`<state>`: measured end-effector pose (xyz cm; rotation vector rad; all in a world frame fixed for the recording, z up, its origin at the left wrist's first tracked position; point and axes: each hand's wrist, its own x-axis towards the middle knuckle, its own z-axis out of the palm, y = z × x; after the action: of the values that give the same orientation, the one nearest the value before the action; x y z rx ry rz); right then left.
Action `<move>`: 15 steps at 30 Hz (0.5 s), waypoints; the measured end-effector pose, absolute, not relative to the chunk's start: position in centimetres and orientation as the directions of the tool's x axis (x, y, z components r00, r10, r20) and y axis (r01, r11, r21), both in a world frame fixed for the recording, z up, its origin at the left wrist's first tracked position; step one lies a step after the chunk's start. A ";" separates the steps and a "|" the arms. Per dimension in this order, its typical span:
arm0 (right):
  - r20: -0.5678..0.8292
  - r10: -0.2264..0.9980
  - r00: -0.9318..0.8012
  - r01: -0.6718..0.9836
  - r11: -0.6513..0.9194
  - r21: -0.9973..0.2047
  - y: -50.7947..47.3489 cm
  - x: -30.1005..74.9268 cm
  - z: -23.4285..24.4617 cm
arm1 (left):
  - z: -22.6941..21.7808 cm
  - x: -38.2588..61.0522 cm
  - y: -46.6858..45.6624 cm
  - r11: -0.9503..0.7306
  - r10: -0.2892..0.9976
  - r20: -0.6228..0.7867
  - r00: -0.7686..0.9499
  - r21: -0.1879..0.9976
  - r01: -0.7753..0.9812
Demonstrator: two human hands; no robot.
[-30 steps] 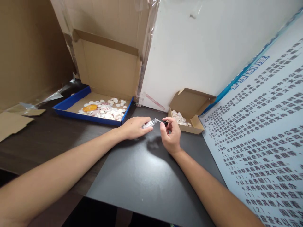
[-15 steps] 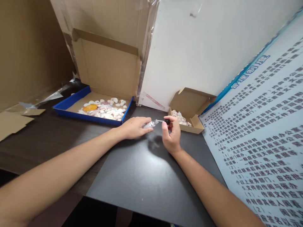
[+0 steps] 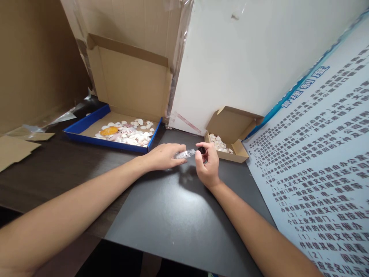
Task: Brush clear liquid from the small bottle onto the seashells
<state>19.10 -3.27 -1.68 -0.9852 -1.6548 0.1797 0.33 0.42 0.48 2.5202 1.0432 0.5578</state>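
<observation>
My left hand (image 3: 165,156) is closed on a small clear glue bottle (image 3: 185,154) with print on its side, held tilted with its neck pointing right. Between the thumb and fingers of my right hand (image 3: 209,163) is a black brush cap (image 3: 201,150). The cap sits just off the bottle's mouth, roughly in line with it. Its thin brush stem is mostly hidden, apparently inside the neck. Both hands are above the grey mat (image 3: 173,215).
Behind my left hand, an open blue-edged box (image 3: 106,144) holds white shells and an orange shell (image 3: 108,131). A smaller cardboard box (image 3: 239,150) with white shells (image 3: 220,144) stands behind my right hand. Cardboard pieces (image 3: 17,150) lie far left; a printed board (image 3: 317,154) leans at right.
My right hand has brought the cap closer to the bottle, so the stem that showed between them has gone into the neck. My left hand has shifted slightly right.
</observation>
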 end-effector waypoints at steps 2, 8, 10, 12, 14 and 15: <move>0.726 0.688 0.010 0.488 0.631 -0.604 -3.2 19.1 -1.9 | 0.4 0.3 0.4 -0.666 0.725 0.222 0.652 0.465 0.583; 0.754 0.656 -0.017 0.496 0.660 -0.564 -3.3 18.9 -1.9 | 0.3 0.4 0.4 -0.676 0.715 0.207 0.668 0.451 0.583; 0.761 0.649 -0.027 0.503 0.666 -0.551 -3.4 18.8 -1.9 | 0.4 0.4 0.4 -0.680 0.710 0.201 0.675 0.445 0.583; 0.765 0.644 -0.033 0.507 0.670 -0.542 -3.4 18.8 -1.8 | 0.4 0.4 0.4 -0.675 0.713 0.188 0.676 0.448 0.586; 0.768 0.639 -0.034 0.508 0.673 -0.537 -3.4 18.8 -1.8 | 0.6 0.3 0.4 -0.665 0.719 0.177 0.672 0.457 0.591; 0.771 0.636 -0.035 0.508 0.676 -0.534 -3.3 18.8 -1.8 | 0.6 0.3 0.4 -0.660 0.723 0.172 0.669 0.460 0.595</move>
<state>18.78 -3.34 -1.83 -0.9366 -1.6845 0.1322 0.30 0.36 0.61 2.5192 1.0373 0.4867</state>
